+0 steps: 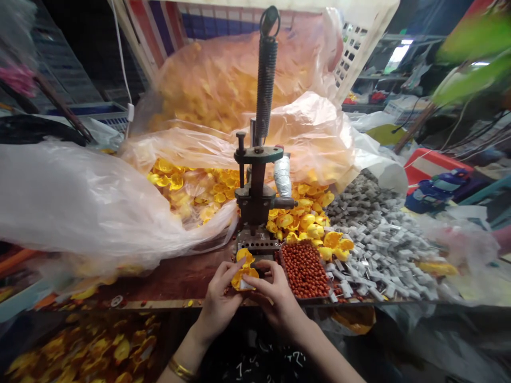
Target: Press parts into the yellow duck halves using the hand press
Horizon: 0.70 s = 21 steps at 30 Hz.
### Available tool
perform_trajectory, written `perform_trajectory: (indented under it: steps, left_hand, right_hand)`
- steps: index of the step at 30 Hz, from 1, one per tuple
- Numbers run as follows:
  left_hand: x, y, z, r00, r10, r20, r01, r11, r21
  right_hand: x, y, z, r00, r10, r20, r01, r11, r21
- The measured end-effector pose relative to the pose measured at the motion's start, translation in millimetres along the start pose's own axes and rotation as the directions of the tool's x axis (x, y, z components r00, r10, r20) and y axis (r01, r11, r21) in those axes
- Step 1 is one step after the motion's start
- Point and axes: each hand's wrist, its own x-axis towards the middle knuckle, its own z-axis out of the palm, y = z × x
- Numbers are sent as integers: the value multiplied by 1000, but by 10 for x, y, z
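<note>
Both my hands meet at the bench's front edge, below a dark metal hand press (255, 202). Between them is a yellow plastic shell piece (244, 272) made of two cupped halves, with a small whitish part inside the lower half. My left hand (221, 298) grips the shell from the left, thumb and fingers on its rim. My right hand (275, 295) has its thumb and a finger at the lower half, by the whitish part. A clear tray of red-brown beads (306, 270) stands just right of my right hand.
Yellow shells (307, 221) lie piled behind and beside the press. Many grey-white parts (367, 234) are heaped at the right. A big plastic bag (80, 197) spreads over the left side. More yellow shells (96, 346) are below the bench at lower left.
</note>
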Motion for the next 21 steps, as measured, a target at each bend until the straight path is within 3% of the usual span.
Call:
perform_trajectory:
  steps: [7,11,14,17,19,21]
  left_hand:
    - [-1,38,-47,988,-42,151,52,997,-65]
    - [-17,53,-46,967,-118,227,148,982,-120]
    - [7,29,-34,971,-190,144,210,967,-146]
    - [47,-35,-19,961,-273,-44,259,943,-207]
    - [66,-77,-15,928,-355,-117,309,904,-294]
    - [76,-96,-22,872,-471,-137,384,829,-407]
  right_hand:
    - [-85,2,27,1000,16,16,-17,997,69]
    - [-75,0,-58,999,5,40,-5,1000,-4]
    - [24,186,-216,998,57,23,-55,994,-93]
    - [168,529,-377,965,250,-80,-262,906,-331]
    - [245,740,-439,935,346,-79,-340,808,-481]
    - [292,864,-461,923,383,-33,-335,760,-557]
